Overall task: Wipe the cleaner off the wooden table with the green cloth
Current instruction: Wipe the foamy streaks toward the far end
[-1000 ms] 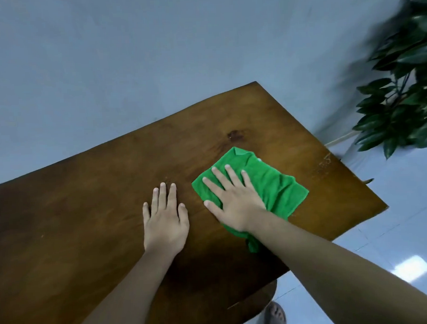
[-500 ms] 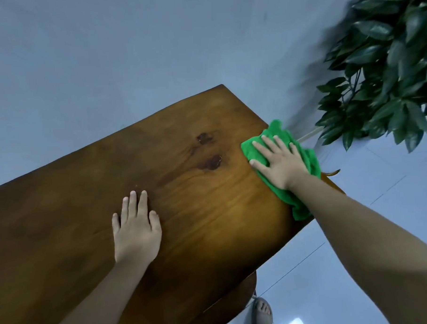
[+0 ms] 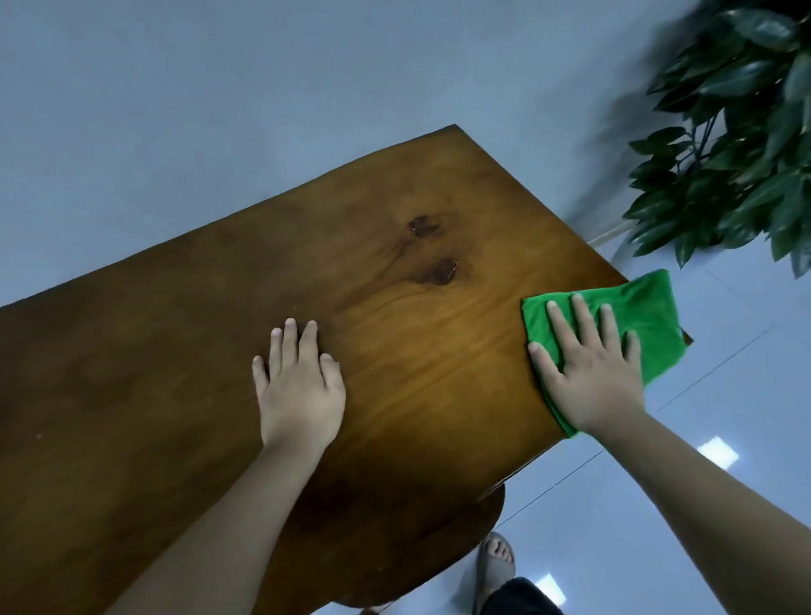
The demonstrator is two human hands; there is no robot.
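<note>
Right hand grip: I see my right hand laid palm-down on the green cloth, nothing curled or pinched, just pressing it flat.
Right fingers: the fingers are straight and slightly fanned, pointing away from me; the thumb sticks out to the left, its tip at the cloth's left border.
Right arm: the forearm runs back from the wrist toward the lower right, extended well out.
Cloth: it lies folded under the palm and spreads ahead and to the right of the fingertips, its right part hanging past the table edge.
Table: the wooden table stretches left of the grip; the cloth sits at its right edge, near the far corner.
Left hand: my left hand rests flat on bare wood, well left of the grip, fingers straight and close together, holding nothing.
Knots: two dark knots show in the wood, ahead and left of the grip.
Beyond: a leafy plant stands ahead and right; a sandalled foot shows below on the pale floor.
</note>
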